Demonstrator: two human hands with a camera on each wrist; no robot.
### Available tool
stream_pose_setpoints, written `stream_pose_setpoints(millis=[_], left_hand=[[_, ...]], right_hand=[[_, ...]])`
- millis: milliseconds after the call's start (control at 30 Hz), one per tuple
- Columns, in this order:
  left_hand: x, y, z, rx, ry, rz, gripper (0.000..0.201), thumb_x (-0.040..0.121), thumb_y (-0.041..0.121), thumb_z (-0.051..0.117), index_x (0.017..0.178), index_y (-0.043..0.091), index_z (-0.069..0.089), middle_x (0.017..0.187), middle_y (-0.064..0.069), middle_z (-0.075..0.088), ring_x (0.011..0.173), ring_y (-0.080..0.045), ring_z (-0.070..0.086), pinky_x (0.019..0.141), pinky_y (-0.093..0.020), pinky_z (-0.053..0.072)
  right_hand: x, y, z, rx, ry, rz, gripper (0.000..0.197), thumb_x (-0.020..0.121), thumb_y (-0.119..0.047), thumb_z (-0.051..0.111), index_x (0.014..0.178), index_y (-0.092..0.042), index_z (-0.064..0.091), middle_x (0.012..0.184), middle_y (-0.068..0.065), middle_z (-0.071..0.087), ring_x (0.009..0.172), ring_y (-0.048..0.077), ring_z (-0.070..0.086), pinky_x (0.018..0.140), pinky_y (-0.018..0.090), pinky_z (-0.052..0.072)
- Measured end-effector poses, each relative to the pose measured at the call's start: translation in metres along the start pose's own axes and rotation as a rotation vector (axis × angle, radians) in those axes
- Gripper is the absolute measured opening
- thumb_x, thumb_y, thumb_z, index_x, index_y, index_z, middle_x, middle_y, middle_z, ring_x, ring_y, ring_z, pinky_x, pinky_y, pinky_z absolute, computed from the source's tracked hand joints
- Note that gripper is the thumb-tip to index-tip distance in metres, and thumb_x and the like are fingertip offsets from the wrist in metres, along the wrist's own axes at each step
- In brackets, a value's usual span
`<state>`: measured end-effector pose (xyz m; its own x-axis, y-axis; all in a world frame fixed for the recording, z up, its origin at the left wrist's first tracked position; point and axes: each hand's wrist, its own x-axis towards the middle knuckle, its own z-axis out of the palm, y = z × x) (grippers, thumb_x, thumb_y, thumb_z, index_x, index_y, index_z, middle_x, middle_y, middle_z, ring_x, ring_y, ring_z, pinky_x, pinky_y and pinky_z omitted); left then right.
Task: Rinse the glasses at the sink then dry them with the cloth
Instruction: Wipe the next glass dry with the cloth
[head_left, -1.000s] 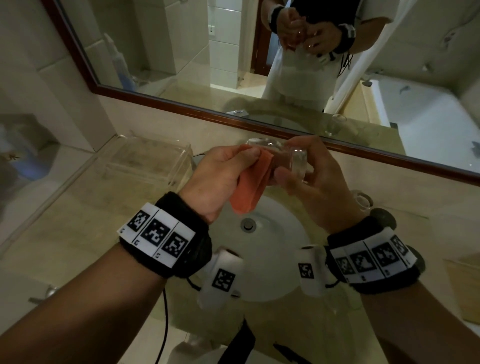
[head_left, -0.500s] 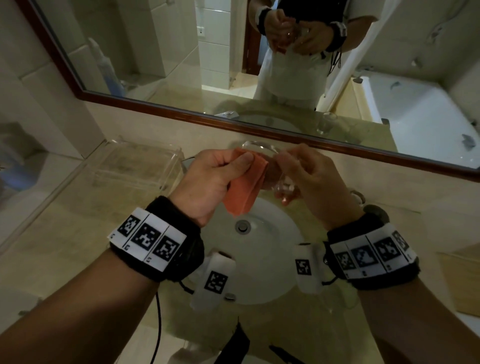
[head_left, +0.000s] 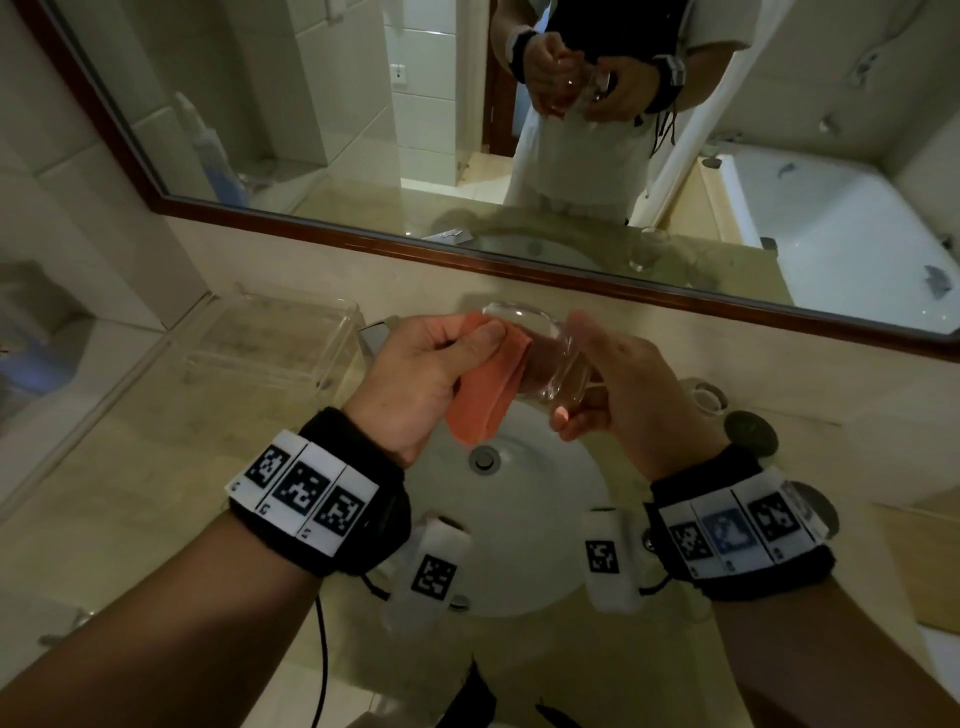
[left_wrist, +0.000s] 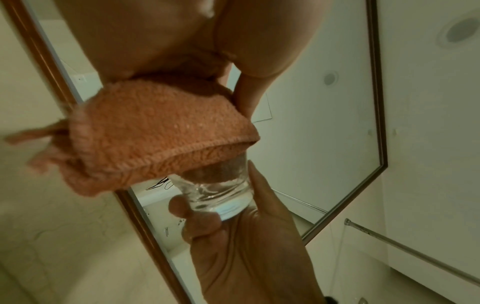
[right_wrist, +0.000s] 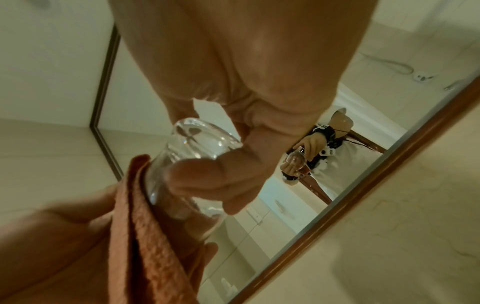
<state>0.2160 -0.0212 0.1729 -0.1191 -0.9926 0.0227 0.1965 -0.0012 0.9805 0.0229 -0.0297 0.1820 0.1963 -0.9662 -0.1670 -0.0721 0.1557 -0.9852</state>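
Note:
Above the white sink (head_left: 540, 525) I hold a clear drinking glass (head_left: 550, 358) tilted on its side. My right hand (head_left: 613, 384) grips its thick base (left_wrist: 221, 197) with thumb and fingers (right_wrist: 207, 181). My left hand (head_left: 431, 374) pinches an orange cloth (head_left: 483, 395) against the glass's mouth and side; the cloth (left_wrist: 155, 133) covers the upper part of the glass. In the right wrist view the cloth (right_wrist: 145, 236) hangs beside the glass (right_wrist: 187, 168). A second glass (head_left: 706, 397) stands on the counter right of the sink, partly hidden by my right hand.
A clear plastic tray (head_left: 275, 338) stands on the marble counter (head_left: 130, 493) at the left. The framed mirror (head_left: 467, 254) runs along the back wall. A dark round object (head_left: 750, 431) lies right of the sink. A wooden board (head_left: 930, 566) lies at the far right.
The glass has turned in my hands and the cloth has shifted along its rim. Both hands stay over the sink, slightly lower in view.

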Motion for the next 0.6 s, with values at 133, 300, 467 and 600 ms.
stream_pose_setpoints(millis=[133,300,467,600], left_hand=[[0.003,0.003,0.002,-0.007,0.016,0.008,0.027,0.090,0.025,0.065,0.096,0.002,0.077,0.102,-0.029,0.073,0.089,-0.034,0.066,0.087,-0.043,0.055],[0.003,0.003,0.006,-0.038,0.006,-0.025,0.029,0.083,0.029,0.064,0.091,0.004,0.075,0.082,-0.010,0.075,0.073,-0.016,0.070,0.068,-0.025,0.057],[0.002,-0.001,0.010,-0.001,-0.007,0.002,0.020,0.089,0.025,0.067,0.091,0.009,0.079,0.090,-0.015,0.075,0.081,-0.025,0.070,0.076,-0.031,0.057],[0.000,-0.001,0.015,-0.014,0.022,0.007,0.022,0.087,0.026,0.065,0.088,0.010,0.079,0.092,-0.019,0.074,0.085,-0.031,0.067,0.083,-0.039,0.054]], right_hand=[[-0.001,0.005,-0.007,-0.040,-0.011,-0.223,0.023,0.091,-0.017,0.069,0.112,-0.009,0.063,0.100,0.010,0.071,0.084,0.029,0.072,0.069,0.035,0.063],[-0.005,0.011,-0.016,-0.204,0.016,-0.383,0.055,0.068,-0.001,0.087,0.112,-0.023,0.064,0.115,-0.008,0.069,0.102,0.018,0.070,0.090,0.034,0.058],[-0.009,0.001,-0.008,-0.082,0.067,-0.125,0.054,0.080,-0.054,0.065,0.116,-0.015,0.063,0.108,0.007,0.071,0.090,0.021,0.075,0.076,0.037,0.063],[-0.009,-0.002,-0.007,-0.147,0.002,-0.060,0.048,0.096,-0.051,0.050,0.104,-0.007,0.067,0.084,0.013,0.074,0.071,0.028,0.074,0.065,0.035,0.063]])
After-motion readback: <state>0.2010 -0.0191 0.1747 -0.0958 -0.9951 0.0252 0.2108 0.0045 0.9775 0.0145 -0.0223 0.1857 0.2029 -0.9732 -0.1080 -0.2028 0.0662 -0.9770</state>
